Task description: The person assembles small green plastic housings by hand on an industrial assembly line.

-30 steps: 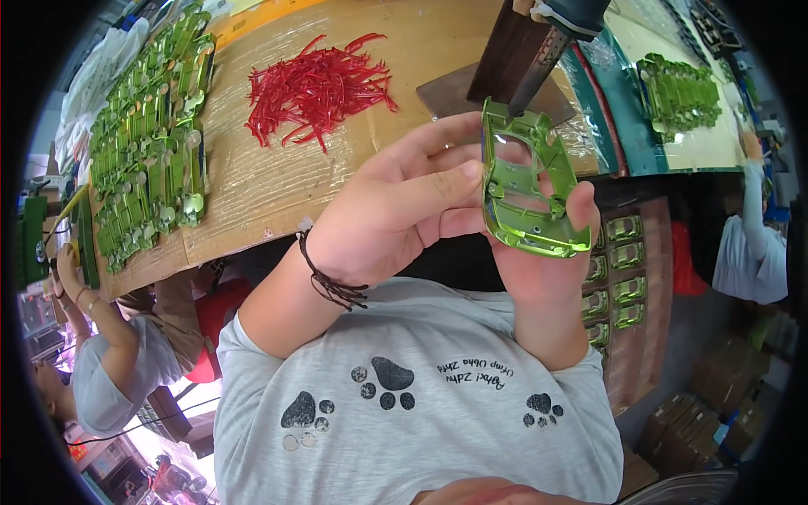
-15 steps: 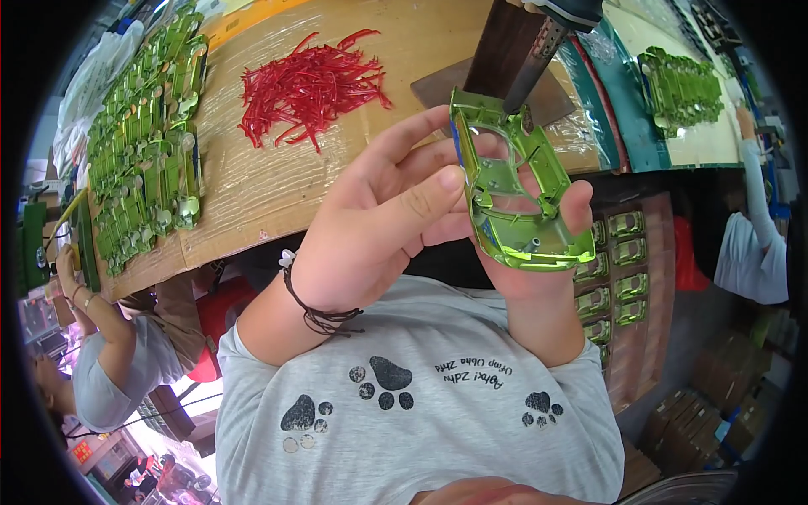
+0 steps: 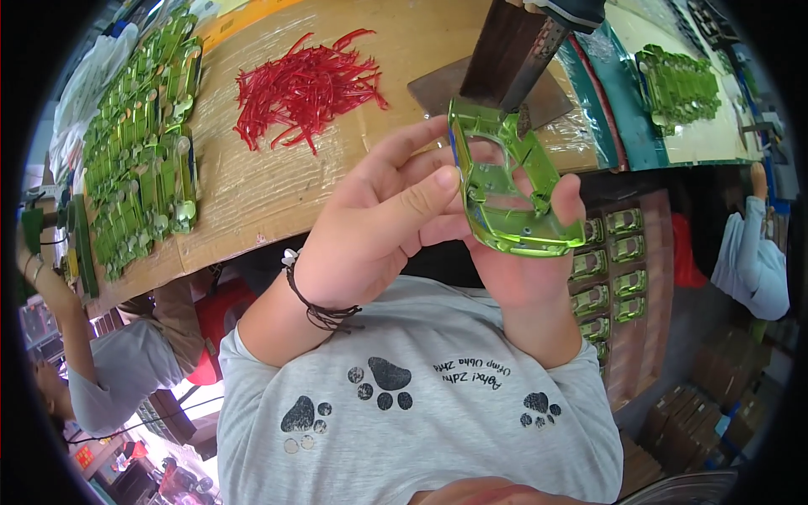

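Note:
Both my hands hold a shiny green toy car body shell (image 3: 502, 181), its hollow inside turned up toward me. My left hand (image 3: 362, 219) grips the shell's left edge, with the thumb on the rim and the fingers behind. My right hand (image 3: 526, 273) supports it from beneath and along the right side, fingers partly hidden by the shell. Just at the shell's far end hangs a tool resembling a soldering iron (image 3: 541, 63), with a perforated metal sleeve and dark tip. Whether the tip touches the shell, I cannot tell.
A heap of red plastic strips (image 3: 307, 88) lies on the film-covered cardboard tabletop (image 3: 227, 189). Rows of green shells (image 3: 143, 151) stand at the left, more (image 3: 677, 84) at the far right. A tray (image 3: 652, 337) of green shells sits lower right. Co-workers (image 3: 139, 362) are on both sides.
The shell has tilted in my hands: its far end has dropped slightly toward me and its near end has risen. The left co-worker's arm has shifted outward.

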Demonstrator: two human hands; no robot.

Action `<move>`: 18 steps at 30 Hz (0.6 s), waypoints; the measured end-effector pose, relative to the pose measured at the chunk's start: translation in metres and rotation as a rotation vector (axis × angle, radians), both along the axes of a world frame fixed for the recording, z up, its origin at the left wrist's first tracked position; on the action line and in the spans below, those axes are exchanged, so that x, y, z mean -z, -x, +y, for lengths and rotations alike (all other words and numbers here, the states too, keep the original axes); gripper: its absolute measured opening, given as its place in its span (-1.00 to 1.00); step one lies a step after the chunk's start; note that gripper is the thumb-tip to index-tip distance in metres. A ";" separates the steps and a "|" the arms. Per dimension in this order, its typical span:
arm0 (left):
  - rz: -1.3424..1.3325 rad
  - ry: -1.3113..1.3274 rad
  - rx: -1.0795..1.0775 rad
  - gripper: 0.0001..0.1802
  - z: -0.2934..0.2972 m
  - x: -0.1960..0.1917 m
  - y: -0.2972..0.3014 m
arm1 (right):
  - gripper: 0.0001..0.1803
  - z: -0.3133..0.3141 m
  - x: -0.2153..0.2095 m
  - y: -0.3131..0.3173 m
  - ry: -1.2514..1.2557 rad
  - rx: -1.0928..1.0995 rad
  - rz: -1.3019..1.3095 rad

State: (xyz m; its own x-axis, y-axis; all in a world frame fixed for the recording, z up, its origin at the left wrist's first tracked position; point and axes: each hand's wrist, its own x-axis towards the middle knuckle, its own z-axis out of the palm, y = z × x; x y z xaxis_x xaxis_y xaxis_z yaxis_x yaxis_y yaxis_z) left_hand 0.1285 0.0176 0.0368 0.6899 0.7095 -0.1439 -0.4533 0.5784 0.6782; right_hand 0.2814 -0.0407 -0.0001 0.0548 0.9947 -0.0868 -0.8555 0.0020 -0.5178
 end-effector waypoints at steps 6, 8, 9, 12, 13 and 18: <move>0.294 -0.270 0.276 -0.56 0.005 0.010 0.030 | -0.07 -0.026 0.026 -0.014 -0.087 0.595 -0.504; 0.236 -0.307 0.233 -0.58 0.005 0.013 0.053 | -0.14 -0.026 0.035 -0.033 -0.076 0.800 -0.603; 0.211 -0.313 0.201 -0.58 0.007 0.017 0.062 | -0.17 -0.023 0.039 -0.048 -0.048 0.896 -0.639; 0.347 -0.434 -0.005 -0.60 0.007 0.017 0.084 | -0.24 -0.014 0.031 -0.092 0.009 1.012 -0.743; 0.459 -0.501 -0.142 -0.60 0.009 0.015 0.091 | -0.25 -0.012 0.032 -0.110 -0.040 0.978 -0.795; 1.097 -1.114 -0.790 -0.59 0.037 0.011 0.159 | -0.41 0.012 0.037 -0.193 0.349 0.941 -1.131</move>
